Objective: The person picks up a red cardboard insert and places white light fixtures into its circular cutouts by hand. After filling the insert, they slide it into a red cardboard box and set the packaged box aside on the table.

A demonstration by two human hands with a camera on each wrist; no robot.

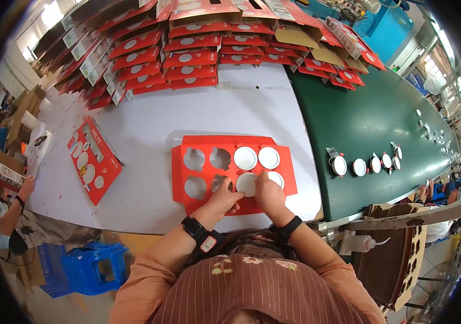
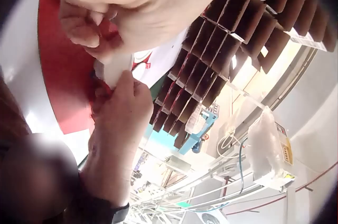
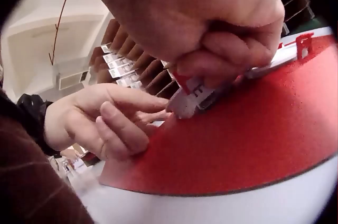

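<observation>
A red cardboard tray [image 1: 207,157] with two rows of round cutouts lies before me on the white table. White round downlights with red clips fill its right half; one downlight [image 1: 245,184], in the near row, is between my hands. My right hand [image 1: 270,195] has curled fingers and pinches this downlight's right side. From the left, my left hand [image 1: 221,201] reaches its fingertips to the downlight's edge, its other fingers loosely bent near the tray's front edge. In the right wrist view, part of the downlight [image 3: 185,105] shows beneath the right fingers. Four cutouts on the left hold nothing.
Stacked red cartons [image 1: 192,56] line the back of the white table [image 1: 149,121]. A printed red carton [image 1: 95,162] lies at left. Several more downlights [image 1: 359,167] sit on the green surface [image 1: 344,127] at right. A blue stool [image 1: 95,267] stands below. Other people's hands show at both sides.
</observation>
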